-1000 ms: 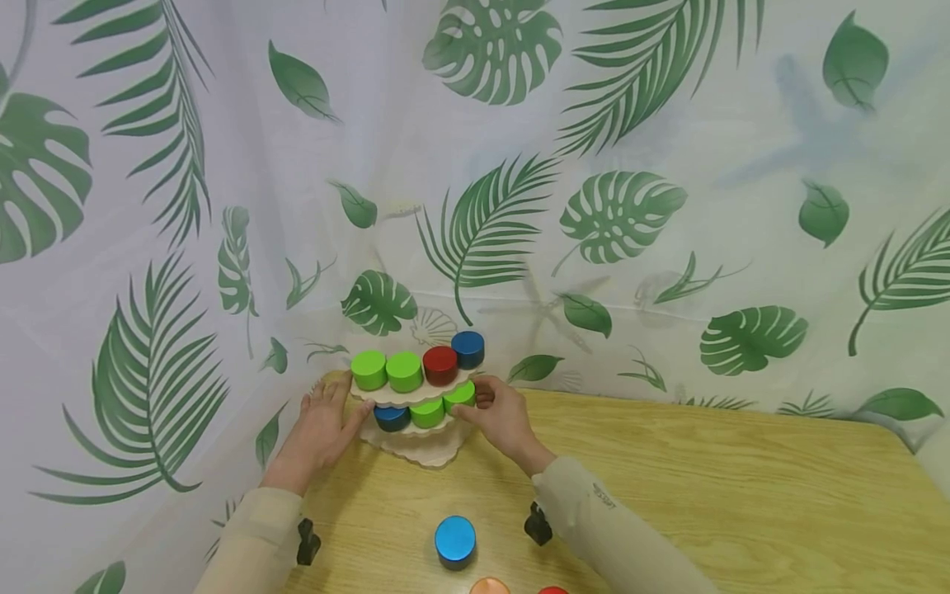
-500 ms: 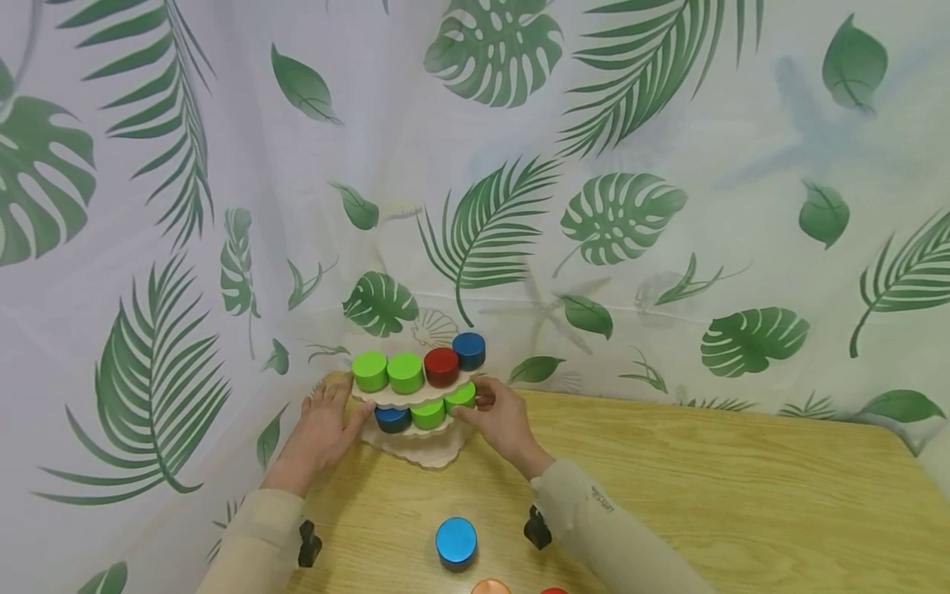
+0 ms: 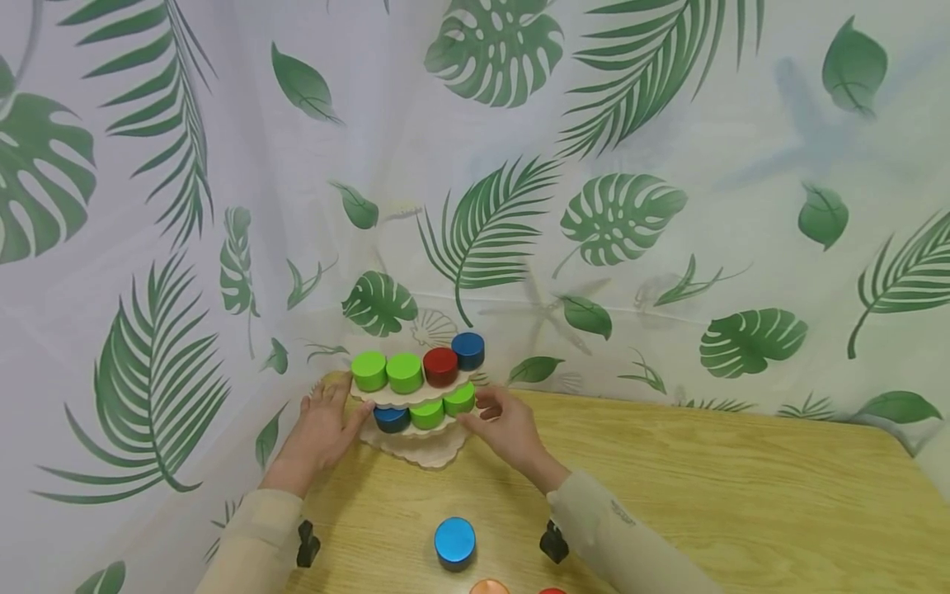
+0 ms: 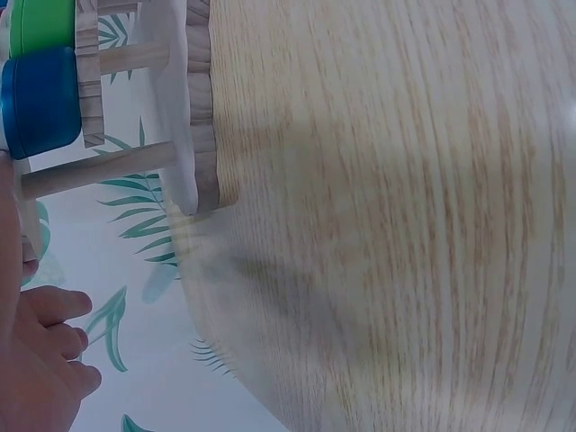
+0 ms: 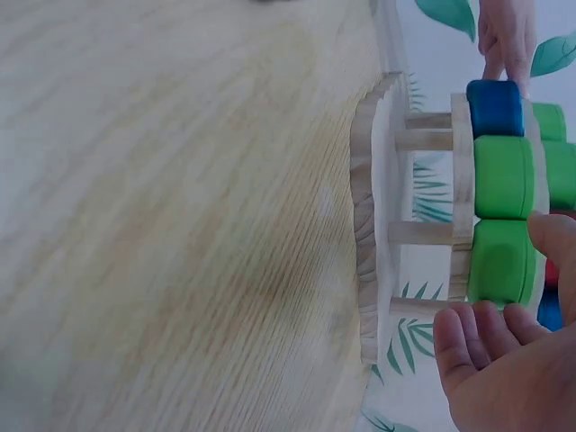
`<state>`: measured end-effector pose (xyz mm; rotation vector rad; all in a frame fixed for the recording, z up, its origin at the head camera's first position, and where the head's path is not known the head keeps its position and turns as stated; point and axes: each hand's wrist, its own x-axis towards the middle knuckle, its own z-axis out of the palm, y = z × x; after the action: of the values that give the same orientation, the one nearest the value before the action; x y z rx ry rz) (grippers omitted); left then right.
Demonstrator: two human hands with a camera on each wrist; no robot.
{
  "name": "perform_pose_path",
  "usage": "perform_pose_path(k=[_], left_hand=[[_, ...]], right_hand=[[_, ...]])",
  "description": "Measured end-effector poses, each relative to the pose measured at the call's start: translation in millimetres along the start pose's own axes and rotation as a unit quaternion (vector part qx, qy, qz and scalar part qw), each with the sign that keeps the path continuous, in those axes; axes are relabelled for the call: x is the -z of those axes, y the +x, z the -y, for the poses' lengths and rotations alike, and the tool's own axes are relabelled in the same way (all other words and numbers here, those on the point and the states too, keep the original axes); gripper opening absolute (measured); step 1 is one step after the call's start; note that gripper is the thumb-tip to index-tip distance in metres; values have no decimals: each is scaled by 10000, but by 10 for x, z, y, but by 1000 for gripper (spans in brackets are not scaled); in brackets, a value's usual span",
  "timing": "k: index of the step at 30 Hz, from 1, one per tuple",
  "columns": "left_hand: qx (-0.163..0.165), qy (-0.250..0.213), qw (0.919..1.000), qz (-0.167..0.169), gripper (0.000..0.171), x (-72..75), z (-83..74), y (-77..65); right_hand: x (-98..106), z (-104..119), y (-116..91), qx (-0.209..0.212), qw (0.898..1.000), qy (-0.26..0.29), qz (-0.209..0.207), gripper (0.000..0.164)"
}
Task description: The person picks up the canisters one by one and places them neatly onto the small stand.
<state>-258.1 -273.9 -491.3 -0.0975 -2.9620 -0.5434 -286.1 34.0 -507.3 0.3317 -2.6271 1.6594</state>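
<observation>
A tiered wooden stand (image 3: 430, 454) with scalloped edges stands in the table's back left corner. Its middle tier holds a dark blue cylinder (image 3: 392, 418) and two green ones. Two green cylinders, a red cylinder (image 3: 441, 366) and a blue one line the top tier. My left hand (image 3: 319, 425) grips the stand's left end, thumb near the dark blue cylinder. At the right end, my right hand (image 3: 512, 429) has its fingers loosely bent beside the outer green cylinder (image 5: 502, 261). In the right wrist view the thumb and fingertips are spread around that cylinder's end.
Closer to me on the wooden table (image 3: 705, 495) sits a light blue cylinder (image 3: 455, 543). An orange cylinder (image 3: 490, 586) and a red one are cut off by the bottom edge. A leaf-print curtain (image 3: 631, 107) hangs behind and to the left.
My right hand has released the outer green cylinder on the middle tier and drawn back slightly to the right. The left hand has stayed in place.
</observation>
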Motion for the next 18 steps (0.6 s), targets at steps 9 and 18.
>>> perform_pose_path(k=[9, 18], left_hand=[[-1, 38, 10000, 10, 83, 2, 7, -6], [-29, -16, 10000, -32, 83, -29, 20, 14]], right_hand=[[113, 27, -195, 35, 9989, 106, 458, 41], [207, -137, -336, 394, 9856, -172, 1638, 41]])
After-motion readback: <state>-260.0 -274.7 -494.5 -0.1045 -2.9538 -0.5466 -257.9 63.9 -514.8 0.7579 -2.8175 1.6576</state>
